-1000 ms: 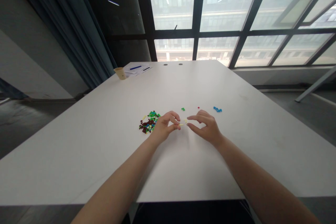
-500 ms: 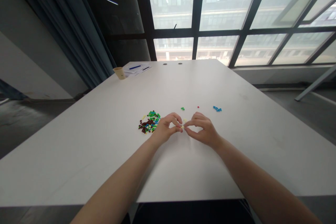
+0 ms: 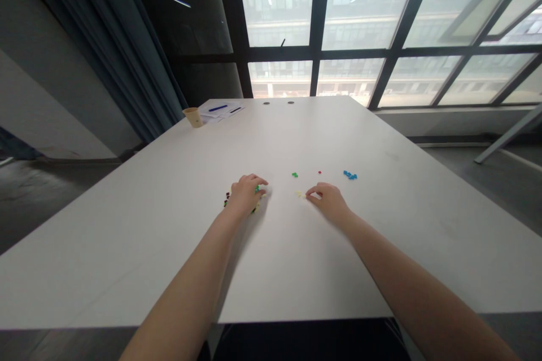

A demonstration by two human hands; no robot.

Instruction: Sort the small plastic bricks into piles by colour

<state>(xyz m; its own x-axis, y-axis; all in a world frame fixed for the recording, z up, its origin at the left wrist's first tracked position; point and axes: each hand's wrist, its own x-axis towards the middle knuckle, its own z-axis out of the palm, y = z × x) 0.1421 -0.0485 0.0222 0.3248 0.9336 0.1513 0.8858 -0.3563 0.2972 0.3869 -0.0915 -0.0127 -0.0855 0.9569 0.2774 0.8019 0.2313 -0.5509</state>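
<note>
My left hand (image 3: 243, 194) is over the pile of small coloured plastic pieces (image 3: 227, 197), hiding most of it. Its thumb and fingers are apart, with green bits showing between them. Further right, my right hand (image 3: 330, 201) is closed in a pinch at the tabletop, its fingertips on a tiny pale yellow piece (image 3: 304, 196). Other pale yellow bits (image 3: 298, 193) lie right beside those fingertips. Beyond the hands are a green piece (image 3: 295, 175), a tiny red piece (image 3: 319, 172) and a cluster of blue pieces (image 3: 350, 175).
The white table (image 3: 296, 271) stretches toward the windows. At its far left stand a paper cup (image 3: 193, 118) and papers (image 3: 224, 114) with a blue pen (image 3: 218, 108) on them. Two dark round discs (image 3: 291, 102) sit near the far edge.
My hands were together over the pale yellow pieces. The left has gone left to the pile and its fingers have parted; the right has shifted slightly right and away from me, still pinching.
</note>
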